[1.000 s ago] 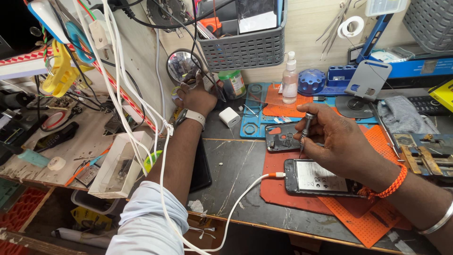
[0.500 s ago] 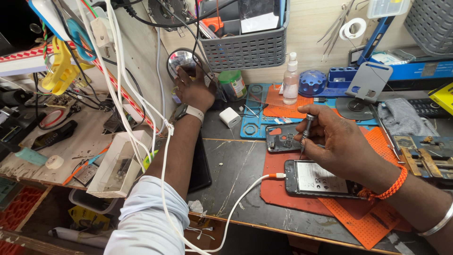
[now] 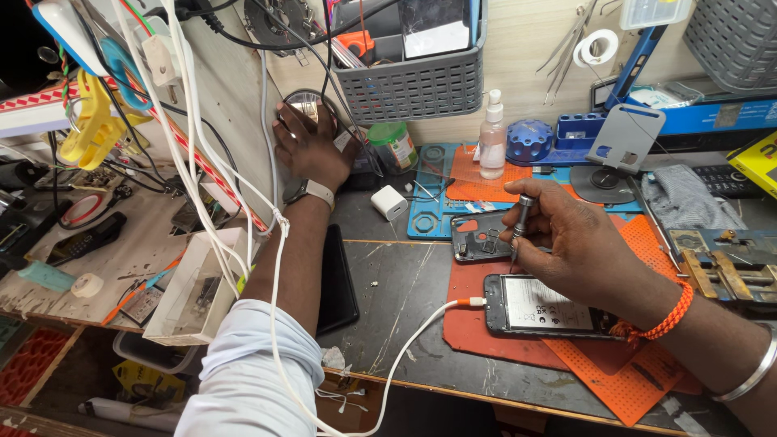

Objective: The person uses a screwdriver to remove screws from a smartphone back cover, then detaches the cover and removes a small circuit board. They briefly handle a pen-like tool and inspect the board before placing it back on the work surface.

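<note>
The left arm stretches far across the scene, elbow near, forearm straight, a pale sleeve rolled above the elbow and a band on the wrist. The left hand (image 3: 306,146) lies palm forward with its fingers spread and pressed flat. The right hand (image 3: 579,243) hovers at centre right, wrist bent, its fingers (image 3: 530,231) pinched together, thumb against forefinger.

Small metal screwdriver (image 3: 520,222) stands nearly upright at centre-right of the frame, pinched near its top, tip down just above the opened phone (image 3: 554,307). That phone lies flat, back off, lower right. Round metal object (image 3: 306,107), upper centre-left, sits half covered against the wall.
</note>
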